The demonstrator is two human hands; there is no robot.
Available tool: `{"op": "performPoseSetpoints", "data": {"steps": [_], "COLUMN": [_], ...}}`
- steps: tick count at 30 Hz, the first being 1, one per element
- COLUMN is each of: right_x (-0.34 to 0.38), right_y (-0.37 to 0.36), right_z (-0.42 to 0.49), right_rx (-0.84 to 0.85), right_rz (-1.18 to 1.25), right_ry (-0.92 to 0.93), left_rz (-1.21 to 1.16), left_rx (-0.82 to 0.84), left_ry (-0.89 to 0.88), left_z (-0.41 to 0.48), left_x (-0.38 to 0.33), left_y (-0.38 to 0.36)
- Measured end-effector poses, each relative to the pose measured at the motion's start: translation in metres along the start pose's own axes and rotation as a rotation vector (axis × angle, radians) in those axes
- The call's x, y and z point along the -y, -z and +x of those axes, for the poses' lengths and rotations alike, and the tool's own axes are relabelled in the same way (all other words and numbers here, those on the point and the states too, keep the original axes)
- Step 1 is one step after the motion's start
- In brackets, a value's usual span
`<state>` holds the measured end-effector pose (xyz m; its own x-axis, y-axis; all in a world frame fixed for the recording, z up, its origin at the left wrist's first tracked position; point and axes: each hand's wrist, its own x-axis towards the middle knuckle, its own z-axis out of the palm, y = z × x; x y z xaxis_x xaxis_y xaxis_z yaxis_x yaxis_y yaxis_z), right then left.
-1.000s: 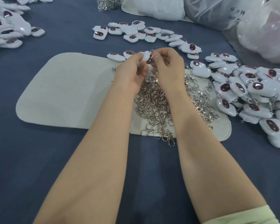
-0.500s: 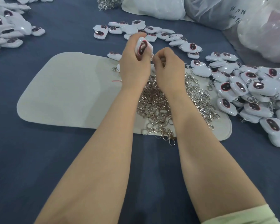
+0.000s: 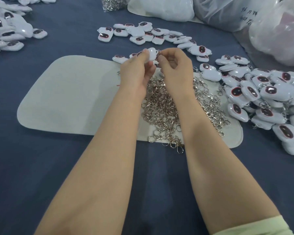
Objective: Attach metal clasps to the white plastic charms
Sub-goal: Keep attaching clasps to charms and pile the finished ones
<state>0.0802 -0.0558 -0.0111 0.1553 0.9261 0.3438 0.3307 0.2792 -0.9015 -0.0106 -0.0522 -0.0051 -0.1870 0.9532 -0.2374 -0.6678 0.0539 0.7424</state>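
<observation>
"So, where's the one being worked on?"

"Up off the tabletop [image 3: 41,167], over the far edge of the felt mat [image 3: 66,92]. The left hand [image 3: 137,70] grips the white charm [image 3: 151,54], fingers curled round its left side, and its back faces us."

"And the other hand?"

"The right hand [image 3: 175,67] is just beside it, with thumb and forefinger nipped together on the charm's right tip. If there's a clasp between them, it's too small for me to see."

"Which way does the charm lie?"

"Its long axis runs roughly left to right, and the end to be fitted points toward the right fingers. I'd say the joining happens right there and the right hand does it."

"Plenty of spares?"

"The heap of metal clasps [image 3: 161,106] lies on the mat under both wrists. More charms are piled at the right [image 3: 261,95]."
</observation>
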Motion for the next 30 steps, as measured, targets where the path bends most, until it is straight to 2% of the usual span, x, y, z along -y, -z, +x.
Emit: {"op": "performPoseSetpoints", "data": {"steps": [4,8,10,17,30], "right_x": [0.0,-0.001,-0.002,-0.004,-0.01], "right_y": [0.0,0.0,0.001,0.003,0.009], "right_z": [0.0,0.0,0.001,0.002,0.006], "right_rx": [-0.026,-0.047,-0.048,-0.03,0.049], "right_rz": [0.024,-0.048,-0.125,-0.242,-0.405], "right_ry": [0.011,0.056,0.079,0.083,0.046], "left_rz": [-0.138,-0.095,0.007,0.5,1.003], "left_rx": [0.001,-0.011,-0.038,0.015,0.175], "left_ry": [0.156,0.168,0.08,-0.454,-0.757], "left_z": [0.001,0.0,-0.001,-0.007,-0.005], "left_x": [0.0,-0.002,-0.002,0.003,0.012], "left_y": [0.002,0.003,0.001,-0.001,0.002]}}
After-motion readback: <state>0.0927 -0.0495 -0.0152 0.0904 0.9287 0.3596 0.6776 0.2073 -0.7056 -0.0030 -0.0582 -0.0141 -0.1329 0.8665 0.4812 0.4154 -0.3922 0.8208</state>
